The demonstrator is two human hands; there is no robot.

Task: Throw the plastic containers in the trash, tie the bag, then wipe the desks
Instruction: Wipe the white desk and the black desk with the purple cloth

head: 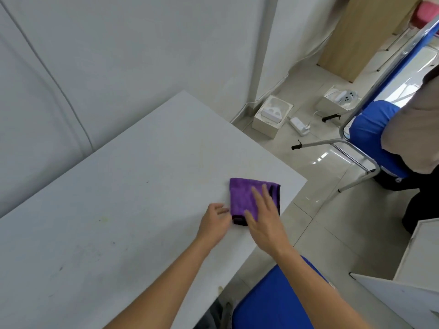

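Observation:
A folded purple cloth (242, 195) with a dark edge lies on the white desk (123, 186), near the desk's right edge. My right hand (264, 220) lies flat on the cloth with its fingers straight. My left hand (215, 222) rests on the desk just left of the cloth, fingers loosely curled, fingertips at the cloth's near left corner. Whether it pinches the cloth is unclear. No plastic containers or trash bag are in view. Small marks and stains dot the desk surface.
A blue chair (273, 302) stands below the desk's near right edge. A second blue chair (370, 136) holds a seated person (413, 119) at the right. Small boxes (270, 117), a power strip (299, 124) and cables lie on the floor. Another white desk (403, 298) sits lower right.

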